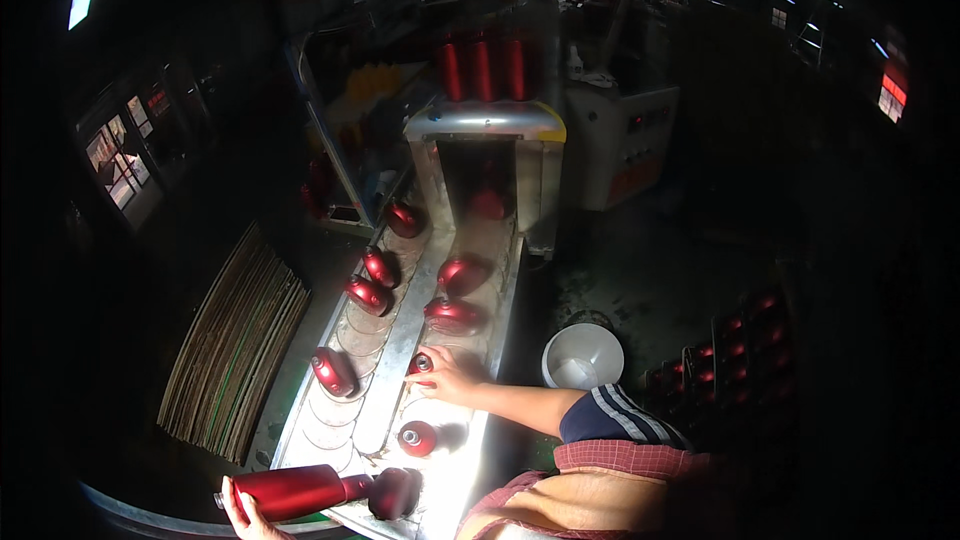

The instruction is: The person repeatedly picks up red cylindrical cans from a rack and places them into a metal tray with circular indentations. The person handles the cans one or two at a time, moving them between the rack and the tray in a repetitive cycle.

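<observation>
Your left hand [250, 520] is gripping a long red cylinder [288, 492] near one end, your right hand [450, 380] is clutching a red bottle [423, 364]. They're probably feeling slick, stiff, so favour necks.

L fingers [231, 498] hold red cyl. [290, 492], R fingers [441, 356] grip 2nd cyl. [421, 365]

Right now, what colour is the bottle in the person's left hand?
The bottle is shiny dark red, showing best in the head view.

Striped, seemingly navy sleeve [612, 418] and maroon-checked cloth [625, 460]
</observation>
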`<state>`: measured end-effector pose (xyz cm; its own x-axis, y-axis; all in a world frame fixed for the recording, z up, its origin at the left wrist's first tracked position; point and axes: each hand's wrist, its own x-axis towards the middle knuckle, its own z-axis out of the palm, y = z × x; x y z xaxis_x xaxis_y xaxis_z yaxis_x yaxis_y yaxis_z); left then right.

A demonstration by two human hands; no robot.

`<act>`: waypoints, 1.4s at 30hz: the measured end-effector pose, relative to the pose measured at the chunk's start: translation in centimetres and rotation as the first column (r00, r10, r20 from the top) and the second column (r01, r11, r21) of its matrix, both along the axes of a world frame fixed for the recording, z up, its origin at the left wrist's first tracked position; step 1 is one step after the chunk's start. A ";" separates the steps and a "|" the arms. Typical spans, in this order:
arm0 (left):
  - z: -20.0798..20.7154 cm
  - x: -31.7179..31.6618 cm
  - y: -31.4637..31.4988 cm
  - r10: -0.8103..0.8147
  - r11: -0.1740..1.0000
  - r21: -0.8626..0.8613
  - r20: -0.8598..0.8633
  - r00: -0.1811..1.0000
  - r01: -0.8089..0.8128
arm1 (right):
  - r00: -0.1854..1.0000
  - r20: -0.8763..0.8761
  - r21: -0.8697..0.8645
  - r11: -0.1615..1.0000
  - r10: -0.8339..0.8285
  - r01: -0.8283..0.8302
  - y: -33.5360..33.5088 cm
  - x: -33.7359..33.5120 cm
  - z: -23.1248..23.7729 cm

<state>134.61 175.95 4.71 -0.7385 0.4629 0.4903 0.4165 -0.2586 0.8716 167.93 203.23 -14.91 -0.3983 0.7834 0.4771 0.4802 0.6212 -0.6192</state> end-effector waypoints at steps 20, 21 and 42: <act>-16.8 -1.7 18.5 -0.080 0.730 -0.645 -0.413 0.907 -0.229 | 0.864 0.065 -0.272 0.824 -0.499 0.497 -2.1 26.1 2.8; -17.2 -0.9 18.0 -0.049 0.795 -0.580 -0.352 0.935 -0.177 | 0.883 -0.013 -0.281 0.849 -0.470 0.448 -1.7 26.3 2.7; -17.1 21.8 19.7 -0.042 0.816 -0.544 -0.391 0.920 -0.194 | 0.918 -0.373 -0.560 0.757 0.134 -0.338 7.9 15.8 -2.9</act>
<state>156.40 195.62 -12.40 -0.6013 0.6914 0.4004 0.7310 0.2738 0.6251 183.68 211.10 -17.80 -0.5314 0.8448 0.0630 0.1025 0.1379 -0.9851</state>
